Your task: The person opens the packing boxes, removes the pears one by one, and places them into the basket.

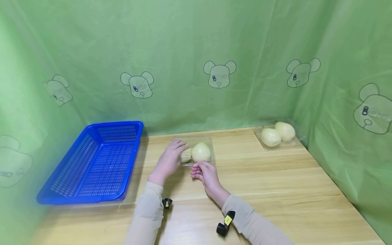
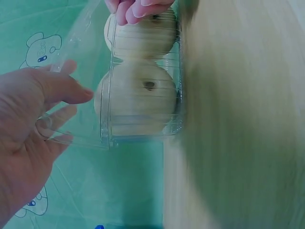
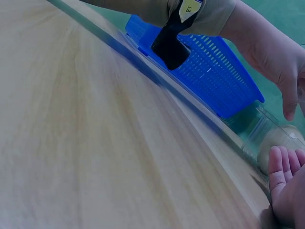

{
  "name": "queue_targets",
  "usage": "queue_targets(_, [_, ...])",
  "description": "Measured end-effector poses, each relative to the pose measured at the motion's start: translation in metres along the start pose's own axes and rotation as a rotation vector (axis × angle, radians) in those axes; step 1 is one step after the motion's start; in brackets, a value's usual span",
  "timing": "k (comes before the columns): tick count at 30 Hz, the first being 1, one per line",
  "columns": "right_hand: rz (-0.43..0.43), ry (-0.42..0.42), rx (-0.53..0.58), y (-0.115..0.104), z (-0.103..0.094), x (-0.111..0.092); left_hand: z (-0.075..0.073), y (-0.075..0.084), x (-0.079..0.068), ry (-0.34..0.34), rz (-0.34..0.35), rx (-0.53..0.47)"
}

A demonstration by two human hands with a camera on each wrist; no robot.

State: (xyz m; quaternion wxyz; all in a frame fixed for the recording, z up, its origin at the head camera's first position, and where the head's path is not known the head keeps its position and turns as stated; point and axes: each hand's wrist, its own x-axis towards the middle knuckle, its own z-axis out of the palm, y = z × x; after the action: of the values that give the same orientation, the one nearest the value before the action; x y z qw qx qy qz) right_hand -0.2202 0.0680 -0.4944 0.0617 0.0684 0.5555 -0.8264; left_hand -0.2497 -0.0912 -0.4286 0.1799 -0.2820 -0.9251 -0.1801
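Observation:
A clear plastic clamshell box (image 1: pixel 211 141) holds two pale, round fruits (image 1: pixel 201 152), each with a dark spot visible in the left wrist view. Its transparent lid (image 2: pixel 81 52) stands raised at an angle from the tray. My left hand (image 1: pixel 168 160) holds the lid at its left part, thumb on one side and the spread fingers showing through the plastic. It hides part of the left fruit in the head view. My right hand (image 1: pixel 208 177) pinches the box's front rim with thumb and forefinger, the other fingers curled beneath.
A blue perforated basket (image 1: pixel 130 177) stands on the left of the wooden table (image 1: pixel 275 204). Two more pale fruits (image 1: pixel 271 137) lie in a clear package at the far right corner. A green curtain (image 1: pixel 183 44) with bear faces surrounds the table's back and sides.

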Motion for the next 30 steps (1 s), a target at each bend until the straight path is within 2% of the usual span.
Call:
queue_targets(10, [0.003, 0.003, -0.001, 0.001, 0.000, 0.001, -0.005, 0.003, 0.001, 0.003, -0.090, -0.135])
queue_targets(20, [-0.003, -0.003, -0.001, 0.001, -0.001, 0.000, -0.008, 0.009, 0.004, -0.009, -0.215, -0.195])
queue_targets(30, [0.011, -0.006, -0.014, 0.001, 0.000, 0.000, -0.010, 0.010, 0.006, 0.029, -0.266, -0.217])
